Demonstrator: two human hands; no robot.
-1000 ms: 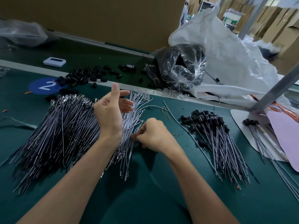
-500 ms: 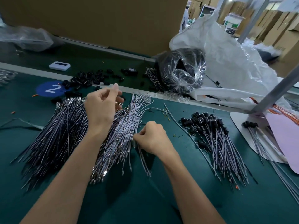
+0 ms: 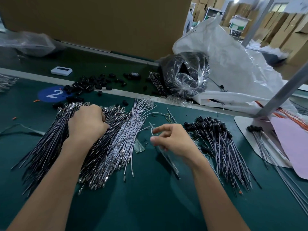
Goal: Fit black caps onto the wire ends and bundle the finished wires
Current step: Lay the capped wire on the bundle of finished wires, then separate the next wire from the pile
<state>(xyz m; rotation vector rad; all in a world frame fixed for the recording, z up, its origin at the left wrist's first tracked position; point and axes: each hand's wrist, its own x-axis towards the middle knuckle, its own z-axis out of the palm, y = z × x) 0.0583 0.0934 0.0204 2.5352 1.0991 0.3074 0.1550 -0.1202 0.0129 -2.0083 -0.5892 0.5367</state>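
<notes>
A big pile of uncapped grey wires (image 3: 116, 147) with metal terminals lies on the green table. My left hand (image 3: 86, 124) rests on top of it, fingers curled down into the strands. To the right, my right hand (image 3: 173, 139) holds a few loose wires (image 3: 168, 159) lifted off the pile, thumb and forefinger slightly apart. Wires with black caps fitted (image 3: 216, 142) lie fanned out further right. Loose black caps (image 3: 86, 84) are scattered at the back by a clear bag of caps (image 3: 185, 75).
A blue "2" sticker (image 3: 50, 94) and a white device (image 3: 61, 70) sit at the back left. A white sack (image 3: 233, 64), a slanted metal pole (image 3: 283, 90), a pink sheet (image 3: 293, 144) and a small capped bundle (image 3: 260, 137) crowd the right.
My left hand came down from a raised pose onto the wire pile. My right hand moved right, away from the pile, with a few wires in it.
</notes>
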